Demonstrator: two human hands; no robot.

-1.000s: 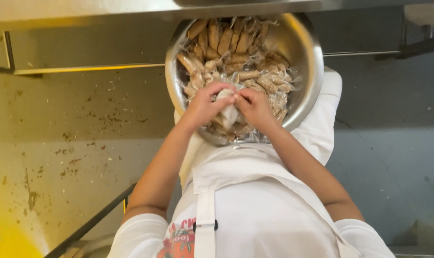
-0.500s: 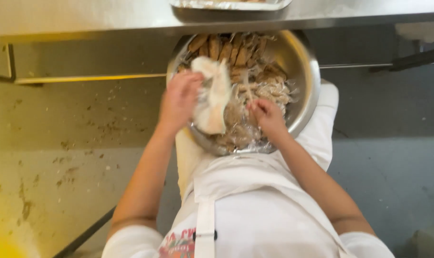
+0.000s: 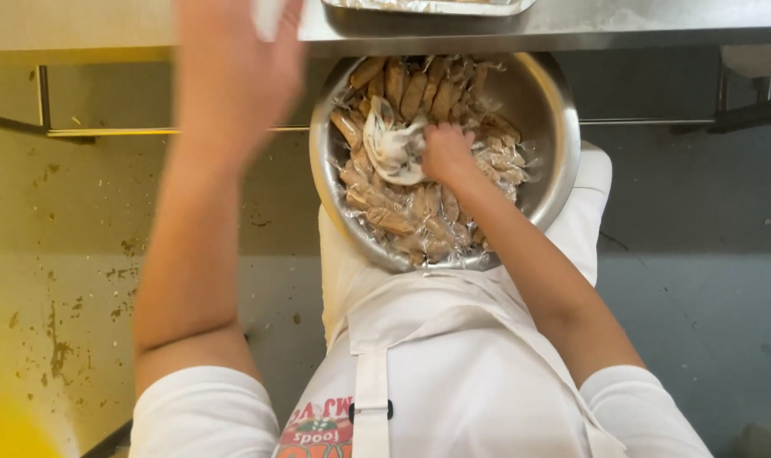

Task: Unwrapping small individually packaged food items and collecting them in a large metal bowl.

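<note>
A steel bowl (image 3: 551, 102) rests on my lap, filled with several brown pieces in clear wrap (image 3: 407, 216). My right hand (image 3: 446, 154) is inside the bowl, its fingers curled onto a crumpled white piece (image 3: 392, 144) lying on the pile. My left hand (image 3: 233, 76) is raised out of the bowl toward the table edge and is blurred. A white scrap (image 3: 267, 13) shows at its fingertips, mostly cut off by the top of the view.
A steel table edge (image 3: 657, 21) runs across the top with a foil tray (image 3: 419, 7) on it. I wear a white apron (image 3: 453, 365). Below is a stained floor (image 3: 80, 280), with a rail (image 3: 148, 131) under the table.
Both hands were together in the bowl; the left hand lifted a white piece and has swung up and left out of the bowl. The right hand stays in the bowl, now on a white piece.
</note>
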